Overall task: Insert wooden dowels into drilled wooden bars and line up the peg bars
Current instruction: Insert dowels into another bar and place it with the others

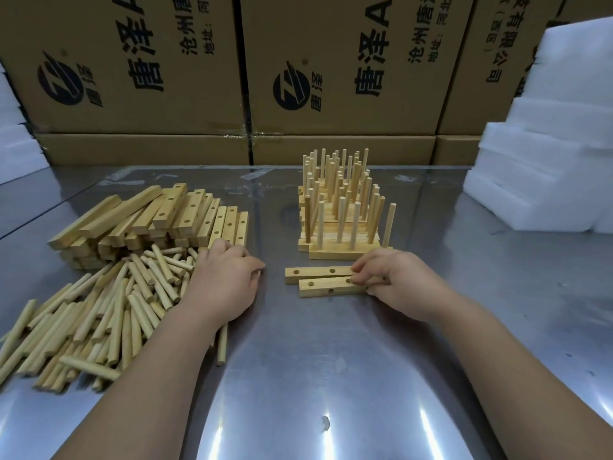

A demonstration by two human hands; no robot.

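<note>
glossy steel table (298, 376) (scuffed), pale matt wooden dowels (99, 313), bars (318, 271), cardboard boxes (132, 61)

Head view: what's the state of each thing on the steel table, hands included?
Two pale drilled wooden bars, flat side by side, holes empty.
Right hand, grips their right ends.
Loose pale wooden dowels, heaped lying flat.
Left hand, on that dowel heap, grasp unclear.
Stacked pale drilled bars, unfilled.
Finished peg bars, dowels upright, lined in rows.
</note>
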